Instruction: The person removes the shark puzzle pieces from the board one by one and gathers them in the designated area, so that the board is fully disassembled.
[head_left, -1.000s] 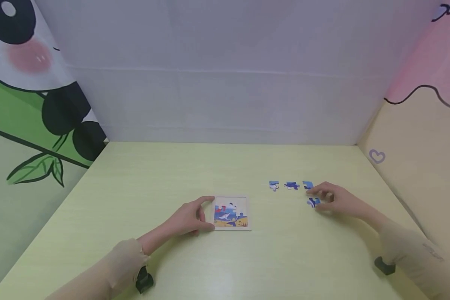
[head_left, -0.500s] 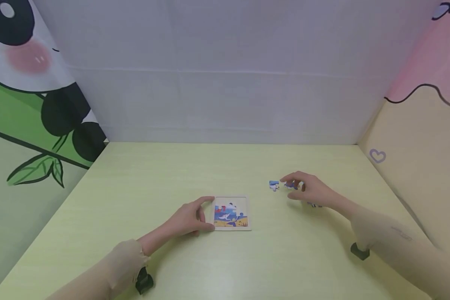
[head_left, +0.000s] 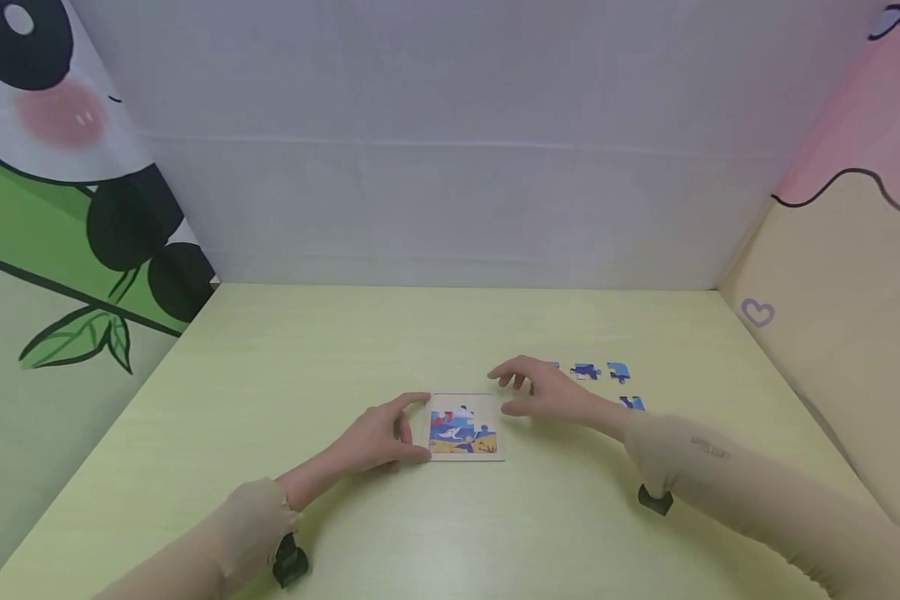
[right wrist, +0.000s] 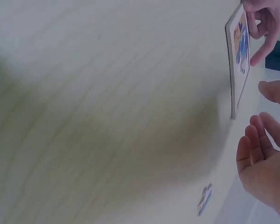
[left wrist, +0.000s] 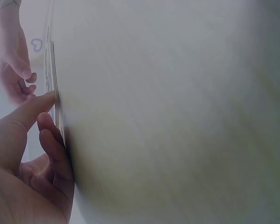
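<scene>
A small square jigsaw puzzle (head_left: 457, 435) in a pale frame lies on the table, its upper right part bare of pieces. My left hand (head_left: 378, 433) holds the frame at its left side, forefinger at the far corner and thumb at the near corner. In the left wrist view, the thumb (left wrist: 42, 100) touches the frame's edge. My right hand (head_left: 543, 390) hovers just right of the frame, fingers loosely bent and apart from the thumb; the right wrist view shows nothing between them. Loose blue puzzle pieces (head_left: 586, 372) lie beyond it, one partly hidden behind this hand.
Another loose piece (head_left: 618, 372) ends the row on the right, and one more piece (head_left: 632, 402) lies nearer, above the right forearm. The pale table (head_left: 345, 342) meets a white backdrop (head_left: 450, 208) behind and printed panels at both sides.
My right hand has moved left, from the loose pieces at the right to beside the frame. The loose pieces stay on the table. My left hand and the puzzle have not visibly moved.
</scene>
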`<state>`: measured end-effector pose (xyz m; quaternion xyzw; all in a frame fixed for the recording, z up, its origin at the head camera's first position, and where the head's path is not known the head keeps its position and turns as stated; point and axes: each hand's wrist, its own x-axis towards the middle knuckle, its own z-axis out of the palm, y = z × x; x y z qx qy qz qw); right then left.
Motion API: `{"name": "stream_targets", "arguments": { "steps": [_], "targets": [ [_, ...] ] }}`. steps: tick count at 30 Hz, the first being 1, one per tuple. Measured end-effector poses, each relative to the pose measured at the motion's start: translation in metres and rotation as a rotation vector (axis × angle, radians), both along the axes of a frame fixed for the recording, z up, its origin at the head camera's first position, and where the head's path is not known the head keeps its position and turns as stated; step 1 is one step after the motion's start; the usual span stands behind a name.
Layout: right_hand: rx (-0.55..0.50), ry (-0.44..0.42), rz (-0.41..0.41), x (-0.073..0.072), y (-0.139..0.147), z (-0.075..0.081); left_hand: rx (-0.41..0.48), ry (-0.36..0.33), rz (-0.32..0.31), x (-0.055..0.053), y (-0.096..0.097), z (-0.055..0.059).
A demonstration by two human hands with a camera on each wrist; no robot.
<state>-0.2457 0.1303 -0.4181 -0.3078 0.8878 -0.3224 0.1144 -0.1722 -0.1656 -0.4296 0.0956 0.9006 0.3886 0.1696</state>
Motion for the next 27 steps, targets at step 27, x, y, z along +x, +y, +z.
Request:
{"name": "stream_targets", "arguments": {
  "steps": [27],
  "targets": [
    [0.034,-0.059,0.0,0.02,-0.042,-0.019,0.059,0.042,-0.121,-0.002,-0.01,-0.007]
  ]
}}
